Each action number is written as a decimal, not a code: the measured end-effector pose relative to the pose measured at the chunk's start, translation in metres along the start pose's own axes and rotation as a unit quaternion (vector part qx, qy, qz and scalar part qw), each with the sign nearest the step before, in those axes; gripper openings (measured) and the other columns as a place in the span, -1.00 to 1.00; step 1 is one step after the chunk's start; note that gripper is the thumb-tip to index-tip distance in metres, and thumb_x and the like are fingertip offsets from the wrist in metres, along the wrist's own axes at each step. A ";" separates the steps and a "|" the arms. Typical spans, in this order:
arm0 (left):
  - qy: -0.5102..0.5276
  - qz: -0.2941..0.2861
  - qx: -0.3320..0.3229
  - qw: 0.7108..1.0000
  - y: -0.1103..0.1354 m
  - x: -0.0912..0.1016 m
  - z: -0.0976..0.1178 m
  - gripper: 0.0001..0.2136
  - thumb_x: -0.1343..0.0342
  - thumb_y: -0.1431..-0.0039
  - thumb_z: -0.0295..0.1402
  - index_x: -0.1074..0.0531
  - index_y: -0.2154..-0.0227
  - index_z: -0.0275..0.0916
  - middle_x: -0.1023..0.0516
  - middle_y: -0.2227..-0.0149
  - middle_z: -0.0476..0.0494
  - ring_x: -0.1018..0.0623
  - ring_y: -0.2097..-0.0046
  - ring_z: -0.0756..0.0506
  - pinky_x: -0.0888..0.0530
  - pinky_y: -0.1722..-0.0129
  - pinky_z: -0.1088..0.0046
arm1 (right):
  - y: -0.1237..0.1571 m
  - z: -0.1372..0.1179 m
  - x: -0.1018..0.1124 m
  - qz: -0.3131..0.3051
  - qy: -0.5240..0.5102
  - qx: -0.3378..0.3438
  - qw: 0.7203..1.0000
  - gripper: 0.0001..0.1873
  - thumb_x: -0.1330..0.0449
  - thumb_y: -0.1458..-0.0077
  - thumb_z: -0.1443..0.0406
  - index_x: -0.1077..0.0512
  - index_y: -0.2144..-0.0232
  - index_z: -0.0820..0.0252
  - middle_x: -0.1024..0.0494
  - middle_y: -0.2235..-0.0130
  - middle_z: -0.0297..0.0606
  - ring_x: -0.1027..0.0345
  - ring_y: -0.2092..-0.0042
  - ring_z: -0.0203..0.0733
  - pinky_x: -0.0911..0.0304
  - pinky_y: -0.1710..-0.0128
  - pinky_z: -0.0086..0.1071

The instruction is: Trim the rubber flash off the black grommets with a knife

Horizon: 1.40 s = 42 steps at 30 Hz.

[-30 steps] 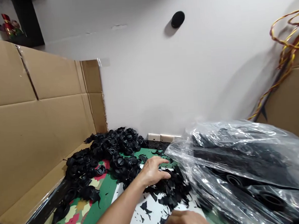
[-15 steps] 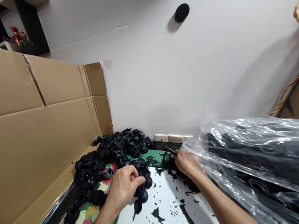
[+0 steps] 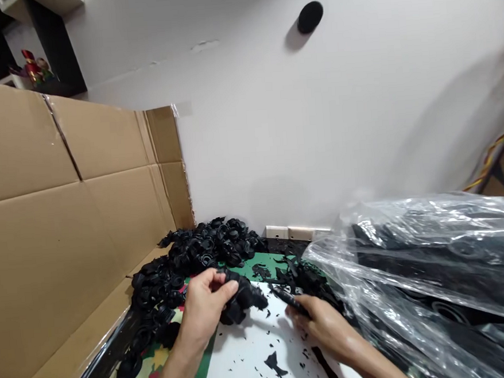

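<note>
My left hand (image 3: pixel 202 309) pinches a clump of black rubber parts (image 3: pixel 243 298) between thumb and fingers, held over the left side of a white sheet (image 3: pixel 250 356). To its right, my right hand (image 3: pixel 324 323) is wrapped around a slim black pen-like tool (image 3: pixel 288 297). The tool's tip points up and left toward the clump, with a gap between them. Whether it carries a blade cannot be made out. Small black scraps (image 3: pixel 275 364) lie scattered across the sheet. Behind my left hand is a heap of similar black parts (image 3: pixel 208 247).
A pile of black shavings (image 3: pixel 307 277) lies beyond my right hand on a green mat (image 3: pixel 257 262). Clear plastic (image 3: pixel 415 246) covers black ring-like items at right. A cardboard wall (image 3: pixel 125 221) stands at left, and white wall sockets (image 3: pixel 300 233) sit behind.
My left hand has taken hold of a clump of black parts and raised it. My right hand has come back from the shavings pile toward me, tool still in it.
</note>
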<state>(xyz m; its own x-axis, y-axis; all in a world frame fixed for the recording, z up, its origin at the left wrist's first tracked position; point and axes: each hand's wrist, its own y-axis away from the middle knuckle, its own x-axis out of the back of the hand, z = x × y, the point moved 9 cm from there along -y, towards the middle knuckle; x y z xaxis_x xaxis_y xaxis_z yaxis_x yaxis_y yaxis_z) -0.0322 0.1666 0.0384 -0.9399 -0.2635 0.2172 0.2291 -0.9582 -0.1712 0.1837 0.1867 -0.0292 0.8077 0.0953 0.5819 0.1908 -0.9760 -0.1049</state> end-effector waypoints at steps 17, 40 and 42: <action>0.034 -0.103 0.106 0.988 0.024 -0.048 -0.041 -0.93 -0.07 0.36 -0.45 -0.27 0.75 -0.23 -0.22 0.73 0.16 -0.21 0.64 0.08 -0.12 0.65 0.58 | 0.020 0.033 0.045 0.089 -0.157 -0.061 0.982 -0.77 -0.13 0.11 0.20 -0.52 0.53 0.22 -0.50 0.56 -0.30 -0.37 0.47 -0.11 -0.20 0.52 -0.36; -0.338 -0.312 -0.229 0.858 0.072 -0.165 0.034 -0.82 -0.05 -0.06 -0.52 -0.51 0.30 -0.25 -0.55 0.26 -0.21 -0.45 0.13 -0.22 -0.39 0.16 0.27 | 0.038 0.006 0.080 0.135 -0.290 0.001 0.947 -0.43 -0.18 0.13 -0.13 -0.55 0.32 0.23 -0.56 0.34 -0.16 -0.39 0.29 -0.09 -0.30 0.31 -0.31; -0.326 -0.327 -0.225 0.858 0.074 -0.179 0.034 -0.81 -0.10 -0.02 -0.48 -0.51 0.27 -0.25 -0.55 0.22 -0.23 -0.45 0.12 -0.24 -0.38 0.14 0.26 | 0.045 -0.003 0.091 0.152 -0.315 0.031 0.937 -0.45 -0.20 0.11 -0.13 -0.55 0.30 0.19 -0.57 0.29 -0.16 -0.39 0.26 -0.09 -0.31 0.33 -0.35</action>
<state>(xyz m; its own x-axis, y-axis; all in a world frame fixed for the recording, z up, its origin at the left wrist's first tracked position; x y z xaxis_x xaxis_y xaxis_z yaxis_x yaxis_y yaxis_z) 0.1612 0.1392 0.0192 -0.4541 0.1681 0.8750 -0.5528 -0.8233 -0.1287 0.2641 0.1509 0.0211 0.9951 -0.0690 -0.0707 -0.0844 -0.9657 -0.2454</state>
